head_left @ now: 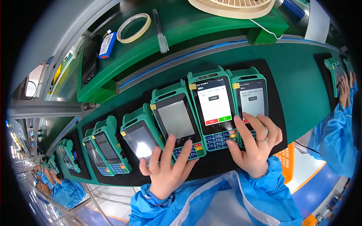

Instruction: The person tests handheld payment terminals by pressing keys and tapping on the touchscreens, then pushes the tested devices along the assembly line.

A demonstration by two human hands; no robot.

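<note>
Several green handheld payment terminals with touchscreens and blue keypads lie in a row on a black mat (pixel 277 113). My left hand (pixel 167 171) has its fingers spread over the lower part of a terminal with a grey screen (pixel 175 119); its outer fingers reach toward the terminal with a glare-lit screen (pixel 140 137). My right hand (pixel 256 147), with a ring on one finger, is spread over the lower half of the rightmost terminal (pixel 250 90). Its thumb lies near the keypad of the bright white-screened terminal (pixel 213 105). Neither hand grasps anything; fingertip contact is unclear.
Above the bench, a green shelf (pixel 211 37) carries a tape roll (pixel 134 28), a pen (pixel 160 32), a blue battery pack (pixel 108 45) and a round cream frame (pixel 237 9). More terminals (pixel 107 147) stand leftward. Co-workers' hands (pixel 344 90) show at far right and left. An orange crate (pixel 286 162) sits below.
</note>
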